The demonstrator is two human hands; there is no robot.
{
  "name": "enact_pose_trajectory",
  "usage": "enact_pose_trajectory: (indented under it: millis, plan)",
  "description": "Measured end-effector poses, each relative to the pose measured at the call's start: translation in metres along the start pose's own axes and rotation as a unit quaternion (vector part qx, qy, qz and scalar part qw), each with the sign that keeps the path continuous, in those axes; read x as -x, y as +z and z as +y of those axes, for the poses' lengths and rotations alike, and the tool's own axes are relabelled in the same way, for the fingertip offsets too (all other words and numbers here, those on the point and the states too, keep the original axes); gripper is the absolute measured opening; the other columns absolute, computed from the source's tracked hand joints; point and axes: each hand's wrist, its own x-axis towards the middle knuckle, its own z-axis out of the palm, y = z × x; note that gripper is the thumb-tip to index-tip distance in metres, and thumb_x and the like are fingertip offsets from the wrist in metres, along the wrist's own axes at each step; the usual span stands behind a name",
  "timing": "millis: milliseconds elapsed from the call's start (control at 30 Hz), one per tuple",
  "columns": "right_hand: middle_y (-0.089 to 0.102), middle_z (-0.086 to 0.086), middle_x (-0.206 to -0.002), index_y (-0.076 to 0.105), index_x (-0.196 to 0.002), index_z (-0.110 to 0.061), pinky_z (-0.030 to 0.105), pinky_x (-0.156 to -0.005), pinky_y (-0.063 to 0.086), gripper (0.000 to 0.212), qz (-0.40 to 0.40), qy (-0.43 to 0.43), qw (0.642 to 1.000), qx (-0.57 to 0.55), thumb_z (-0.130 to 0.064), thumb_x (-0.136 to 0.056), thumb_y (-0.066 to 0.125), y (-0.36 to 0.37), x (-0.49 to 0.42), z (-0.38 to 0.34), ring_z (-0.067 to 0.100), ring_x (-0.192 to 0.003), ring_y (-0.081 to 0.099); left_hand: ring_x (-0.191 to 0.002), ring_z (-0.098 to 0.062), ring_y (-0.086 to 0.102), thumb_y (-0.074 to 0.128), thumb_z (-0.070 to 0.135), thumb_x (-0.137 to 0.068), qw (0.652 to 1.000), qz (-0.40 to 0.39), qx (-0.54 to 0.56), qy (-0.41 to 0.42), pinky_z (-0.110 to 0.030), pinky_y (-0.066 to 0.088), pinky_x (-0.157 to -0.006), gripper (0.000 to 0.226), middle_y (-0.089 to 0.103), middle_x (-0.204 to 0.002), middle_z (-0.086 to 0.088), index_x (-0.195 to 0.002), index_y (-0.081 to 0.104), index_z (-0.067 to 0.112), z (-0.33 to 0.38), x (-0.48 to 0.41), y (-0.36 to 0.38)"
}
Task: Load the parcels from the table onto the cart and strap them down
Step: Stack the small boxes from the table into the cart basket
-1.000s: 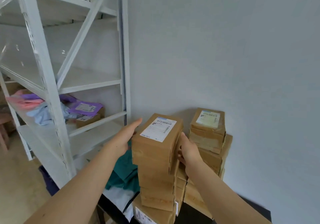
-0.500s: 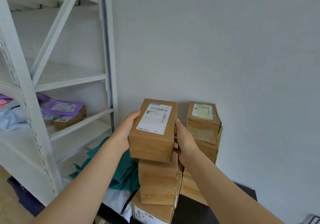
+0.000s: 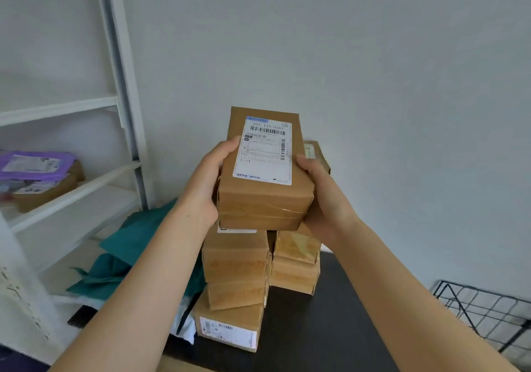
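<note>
The top parcel [image 3: 264, 202] has come up off the stack [image 3: 235, 259] on the table [image 3: 316, 328]. It is held just above, left hand [image 3: 201, 190] and right hand [image 3: 321, 199] gripping its sides, fingers curled round. Carrying it to the cart likely comes next.

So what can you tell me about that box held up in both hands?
The held parcel is a brown cardboard box, sealed with clear tape around its near end. A white shipping label with barcodes covers most of its top. The left hand and right hand grip its long sides, above the stacked parcels on the dark table.
</note>
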Motion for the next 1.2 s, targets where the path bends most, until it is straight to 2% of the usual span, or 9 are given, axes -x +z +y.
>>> enact_pose_trajectory:
  millis: [67,167,267,367,500,667,867,1067,1200]
  plan:
    - [0.070,0.000,-0.114,0.065,-0.117,-0.032,0.043,-0.099,0.047,0.046,0.020,-0.007,1.000,-0.008,-0.055,-0.077,0.057,-0.017,0.013,0.000,0.026,-0.114,0.061,-0.085,-0.021,0.070,0.061,0.045,-0.085,1.000,-0.020,-0.015,0.004,-0.039,0.055,-0.078,0.018,0.075,-0.090,0.000,-0.087,0.072,0.031,-0.010,0.000,0.017]
    - [0.070,0.002,-0.113,0.063,-0.121,-0.027,0.034,-0.078,0.050,0.044,0.055,-0.022,0.998,-0.028,-0.048,-0.084,0.054,-0.047,0.036,-0.004,0.022,-0.101,0.064,-0.093,-0.023,0.069,0.063,0.046,-0.083,0.999,-0.034,-0.020,-0.006,-0.042,0.055,-0.080,0.027,0.074,-0.096,0.000,-0.104,0.068,0.029,-0.028,0.002,0.050]
    - [0.071,0.003,-0.113,0.063,-0.121,-0.026,0.037,-0.083,0.048,0.047,0.101,-0.024,0.994,-0.036,-0.048,-0.080,0.057,-0.084,0.060,-0.008,0.024,-0.104,0.063,-0.096,-0.022,0.069,0.067,0.045,-0.080,0.997,-0.057,-0.029,-0.032,-0.041,0.055,-0.083,0.037,0.074,-0.098,0.001,-0.112,0.065,0.027,-0.048,0.006,0.087]
    - [0.072,0.003,-0.109,0.067,-0.115,-0.026,0.038,-0.090,0.045,0.038,0.140,-0.021,0.989,-0.047,-0.045,-0.085,0.053,-0.124,0.088,-0.011,0.023,-0.101,0.064,-0.096,-0.019,0.067,0.066,0.041,-0.082,0.995,-0.075,-0.051,-0.042,-0.039,0.053,-0.087,0.025,0.075,-0.092,0.005,-0.102,0.068,0.026,-0.070,0.013,0.127]
    - [0.074,0.003,-0.103,0.071,-0.102,-0.026,0.038,-0.088,0.043,0.029,0.189,-0.016,0.980,-0.062,-0.042,-0.085,0.055,-0.185,0.127,-0.010,0.023,-0.096,0.063,-0.108,-0.020,0.061,0.067,0.044,-0.078,0.988,-0.108,-0.080,-0.071,-0.045,0.045,-0.100,0.037,0.072,-0.103,0.003,-0.110,0.067,0.025,-0.109,0.023,0.186]
    - [0.075,0.004,-0.089,0.069,-0.089,-0.022,0.038,-0.084,0.047,0.019,0.249,-0.005,0.965,-0.083,-0.037,-0.084,0.058,-0.283,0.189,-0.010,0.023,-0.084,0.065,-0.092,-0.015,0.058,0.058,0.037,-0.089,0.978,-0.142,-0.109,-0.111,-0.029,0.046,-0.075,0.019,0.067,-0.094,0.004,-0.102,0.063,0.025,-0.170,0.052,0.280]
    - [0.073,0.007,-0.105,0.065,-0.108,-0.022,0.043,-0.090,0.050,0.030,0.305,0.012,0.949,-0.085,-0.037,-0.083,0.060,-0.411,0.267,-0.009,0.026,-0.095,0.066,-0.092,-0.014,0.060,0.056,0.032,-0.091,0.962,-0.190,-0.119,-0.159,-0.028,0.046,-0.076,0.027,0.067,-0.097,0.002,-0.114,0.061,0.020,-0.255,0.081,0.399]
    - [0.071,0.007,-0.107,0.065,-0.109,-0.023,0.035,-0.071,0.054,0.028,0.338,0.039,0.938,-0.068,-0.035,-0.085,0.059,-0.513,0.314,-0.009,0.024,-0.094,0.066,-0.090,-0.014,0.061,0.053,0.022,-0.093,0.946,-0.216,-0.149,-0.188,-0.027,0.047,-0.070,0.021,0.068,-0.095,0.003,-0.113,0.058,0.021,-0.324,0.096,0.486]
    - [0.070,0.007,-0.109,0.068,-0.101,-0.024,0.038,-0.076,0.053,0.018,0.345,0.049,0.934,-0.075,-0.031,-0.087,0.058,-0.562,0.321,0.002,0.027,-0.102,0.064,-0.106,-0.018,0.059,0.055,0.026,-0.092,0.928,-0.228,-0.208,-0.207,-0.041,0.047,-0.096,0.024,0.068,-0.107,0.002,-0.116,0.056,0.023,-0.363,0.088,0.519]
